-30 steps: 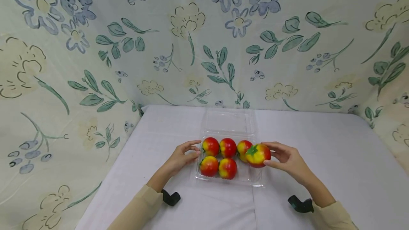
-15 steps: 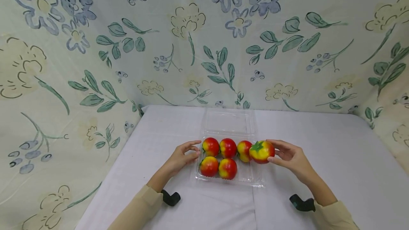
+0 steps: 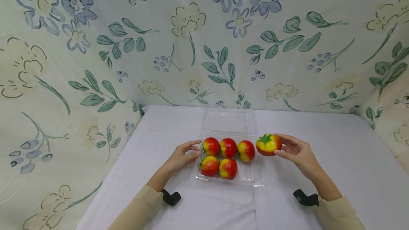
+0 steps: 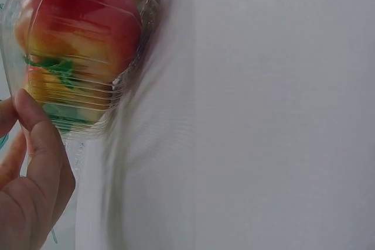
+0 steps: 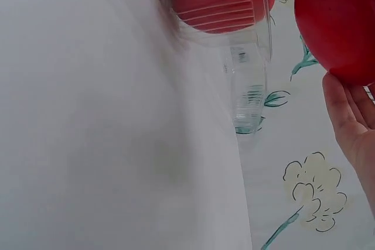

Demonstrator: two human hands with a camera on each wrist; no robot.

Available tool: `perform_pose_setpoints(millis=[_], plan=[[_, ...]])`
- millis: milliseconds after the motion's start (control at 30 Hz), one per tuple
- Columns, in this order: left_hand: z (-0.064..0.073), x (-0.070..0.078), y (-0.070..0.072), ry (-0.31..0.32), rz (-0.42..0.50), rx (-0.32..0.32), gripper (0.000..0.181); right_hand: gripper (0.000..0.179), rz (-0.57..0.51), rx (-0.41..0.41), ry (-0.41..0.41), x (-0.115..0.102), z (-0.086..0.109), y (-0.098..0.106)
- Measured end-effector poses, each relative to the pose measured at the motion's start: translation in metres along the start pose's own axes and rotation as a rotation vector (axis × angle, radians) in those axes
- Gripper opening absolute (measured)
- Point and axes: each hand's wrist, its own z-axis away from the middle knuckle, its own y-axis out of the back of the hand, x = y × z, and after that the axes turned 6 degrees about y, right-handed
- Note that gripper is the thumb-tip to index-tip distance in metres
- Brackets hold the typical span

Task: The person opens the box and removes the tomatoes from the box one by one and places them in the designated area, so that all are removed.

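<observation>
My right hand [image 3: 299, 157] holds a red and yellow tomato [image 3: 268, 144] with a green leafy top, fingers behind it and thumb in front. It is raised just off the right side of a clear plastic clamshell box [image 3: 252, 177]. Several similar tomatoes [image 3: 228, 147] sit in the box, three along the back and two at the front left. My left hand [image 3: 177, 159] touches the box's left side with fingertips and thumb spread along the rim. In the left wrist view its fingers [image 4: 41, 144] lie against the ribbed wall. The held tomato [image 5: 340, 27] looks plain red from the right wrist.
The box's lid [image 3: 228, 121] lies folded open toward the back of the white-covered table [image 3: 166, 123]. A flower-printed curtain [image 3: 191, 45] rises behind and beside the table. Black curved wrist attachments [image 3: 305, 198] stick out by both sleeves.
My right hand has moved the held tomato right and farther back, from over the box's right part to beside it. The rear right tomato now shows fully. The left hand has stayed put.
</observation>
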Motion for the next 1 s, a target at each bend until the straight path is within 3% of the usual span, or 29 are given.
perform_pose_setpoints(millis=[267,667,1000], plan=[[0.001,0.002,0.000,0.012,-0.012,0.007,0.050,0.049,-0.015,0.036,-0.007,0.007,-0.006,0.011],[0.000,0.002,0.000,0.009,-0.012,0.000,0.049,0.053,0.044,0.127,-0.086,0.020,-0.012,0.021],[0.001,0.002,0.002,0.013,0.008,0.001,0.050,0.060,0.050,0.147,-0.146,0.029,-0.020,0.026]])
